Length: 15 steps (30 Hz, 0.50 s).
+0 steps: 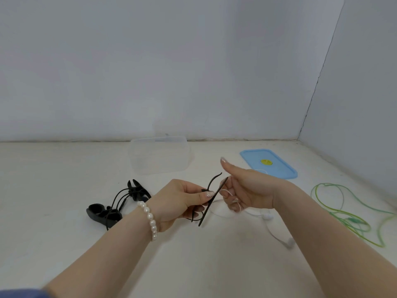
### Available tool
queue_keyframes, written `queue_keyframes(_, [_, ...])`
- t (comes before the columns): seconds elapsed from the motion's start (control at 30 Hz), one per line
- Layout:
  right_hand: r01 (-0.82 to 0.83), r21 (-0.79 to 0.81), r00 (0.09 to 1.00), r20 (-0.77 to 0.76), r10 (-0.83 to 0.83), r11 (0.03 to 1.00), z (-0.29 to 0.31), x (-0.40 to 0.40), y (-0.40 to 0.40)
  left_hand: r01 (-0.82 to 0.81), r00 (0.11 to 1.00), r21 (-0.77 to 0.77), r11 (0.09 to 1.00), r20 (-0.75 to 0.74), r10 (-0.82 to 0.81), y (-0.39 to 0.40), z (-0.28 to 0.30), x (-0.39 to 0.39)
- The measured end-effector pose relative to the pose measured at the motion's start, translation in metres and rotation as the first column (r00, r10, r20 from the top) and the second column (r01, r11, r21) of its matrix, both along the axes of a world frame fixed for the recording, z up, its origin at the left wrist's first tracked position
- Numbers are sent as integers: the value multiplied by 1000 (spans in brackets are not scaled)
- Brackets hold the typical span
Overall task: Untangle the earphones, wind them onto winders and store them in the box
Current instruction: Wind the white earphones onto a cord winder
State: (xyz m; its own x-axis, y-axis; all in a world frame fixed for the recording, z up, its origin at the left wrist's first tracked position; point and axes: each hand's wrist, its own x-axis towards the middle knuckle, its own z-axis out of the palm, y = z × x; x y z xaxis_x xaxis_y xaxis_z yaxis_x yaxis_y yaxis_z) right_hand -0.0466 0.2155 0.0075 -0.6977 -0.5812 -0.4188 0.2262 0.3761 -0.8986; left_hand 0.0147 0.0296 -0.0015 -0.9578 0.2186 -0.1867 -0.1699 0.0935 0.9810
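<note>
My left hand (182, 201) pinches a flat black winder (211, 206) edge-on above the table's middle. My right hand (245, 188), thumb raised, curls its fingers round the white earphone cable (225, 193) right beside the winder. The rest of the white earphones (268, 218) trails over the table below my right wrist, with an earbud (290, 243) lying nearer me. Green earphones (348, 216) lie loose at the right. At the left sit black earphones (122, 198) together with black winders (103, 214). The clear box (159, 155) stands open at the back.
The box's blue lid (279, 166) with a yellow centre lies flat at the back right. White walls close off the table at the back and on the right. A pearl bracelet (150, 218) circles my left wrist.
</note>
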Motion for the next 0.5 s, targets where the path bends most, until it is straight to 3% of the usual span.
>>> queue_keyframes(0.2, [-15,-2,976,-217,14,1000,2,5,-1,-81,994,-80,993,-80,75,-1,-3,-2])
queue_keyframes(0.5, [5,-5,978,-207,-6,1000,2,5,2,-29,995,-81,996,-93,21,-6,-1,-2])
